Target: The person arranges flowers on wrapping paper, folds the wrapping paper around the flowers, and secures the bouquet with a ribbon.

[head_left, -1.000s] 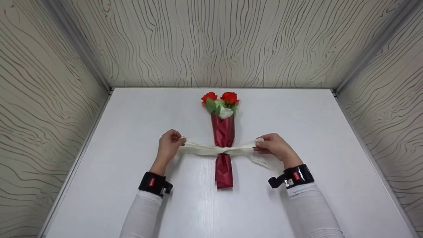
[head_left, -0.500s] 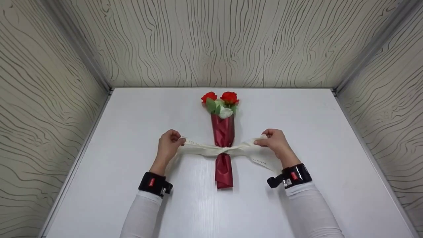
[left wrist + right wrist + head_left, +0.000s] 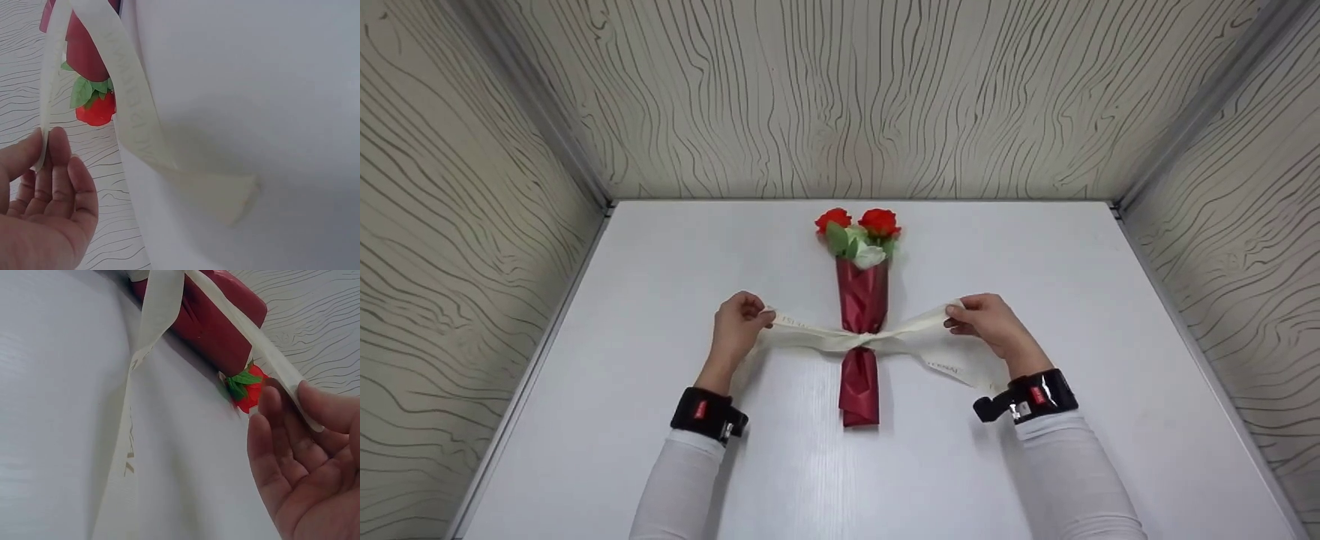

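Note:
A bouquet in dark red wrapping (image 3: 862, 292) lies on the white table, two red roses (image 3: 879, 223) and paler blooms at its far end. Round its narrow middle goes a cream ribbon (image 3: 861, 341), knotted or crossed at the front. My left hand (image 3: 737, 326) pinches one upper strand between thumb and forefinger, left of the bouquet. On the other side, my right hand (image 3: 988, 322) pinches the opposite upper strand, pulled out and slightly raised. In both wrist views, a second loose printed ribbon tail (image 3: 132, 101) hangs down onto the table beside each hand.
The white table (image 3: 1080, 270) is enclosed by wood-grain patterned panels (image 3: 855, 97) at the back and both sides. Black wrist camera bands (image 3: 709, 412) sit on both forearms, over white sleeves.
The right hand has shifted its grip on the ribbon and drawn it up and slightly outward. The bouquet and left hand have moved slightly left in view.

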A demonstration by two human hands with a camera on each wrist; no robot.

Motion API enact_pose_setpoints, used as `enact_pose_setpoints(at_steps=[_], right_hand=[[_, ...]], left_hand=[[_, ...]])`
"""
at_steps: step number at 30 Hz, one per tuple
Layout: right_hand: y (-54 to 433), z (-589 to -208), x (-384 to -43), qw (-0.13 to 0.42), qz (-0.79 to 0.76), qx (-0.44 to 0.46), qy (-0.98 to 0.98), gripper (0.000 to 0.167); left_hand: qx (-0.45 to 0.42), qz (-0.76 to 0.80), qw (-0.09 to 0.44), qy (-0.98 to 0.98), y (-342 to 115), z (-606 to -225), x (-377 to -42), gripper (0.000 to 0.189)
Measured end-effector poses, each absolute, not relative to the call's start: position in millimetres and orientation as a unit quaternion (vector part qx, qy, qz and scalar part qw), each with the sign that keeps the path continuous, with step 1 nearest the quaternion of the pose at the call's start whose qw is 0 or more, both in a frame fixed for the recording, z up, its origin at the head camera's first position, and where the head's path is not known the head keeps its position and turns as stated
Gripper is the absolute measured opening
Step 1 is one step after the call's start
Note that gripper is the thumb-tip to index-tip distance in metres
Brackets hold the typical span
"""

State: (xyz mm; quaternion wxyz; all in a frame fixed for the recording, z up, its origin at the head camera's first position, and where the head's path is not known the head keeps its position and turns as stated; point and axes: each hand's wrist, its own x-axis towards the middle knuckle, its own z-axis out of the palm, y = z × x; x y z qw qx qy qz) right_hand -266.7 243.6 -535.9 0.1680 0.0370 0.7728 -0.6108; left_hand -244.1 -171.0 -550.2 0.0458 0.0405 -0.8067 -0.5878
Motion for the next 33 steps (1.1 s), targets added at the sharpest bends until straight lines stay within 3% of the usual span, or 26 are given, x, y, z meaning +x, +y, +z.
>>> enact_pose_setpoints(at_steps=[5,11,33], right_hand=[[239.6,-536.3,-267.1,0.118,-0.592,0.081,0.793,0.022],[238.2,-535.0,-266.0,0.08,-0.572,0.109,0.809,0.031],[247.5,-558.7,-266.6,0.081,-0.51,0.172,0.839,0.031]], left_hand=[[0.041,-0.588,0.045,-0.807,-171.3,-549.7,-244.2,0.016],[0.048,-0.579,0.046,-0.812,-174.0,-548.7,-245.0,0.016],[0.138,-0.519,-0.031,-0.843,-184.3,-558.7,-241.8,0.02]])
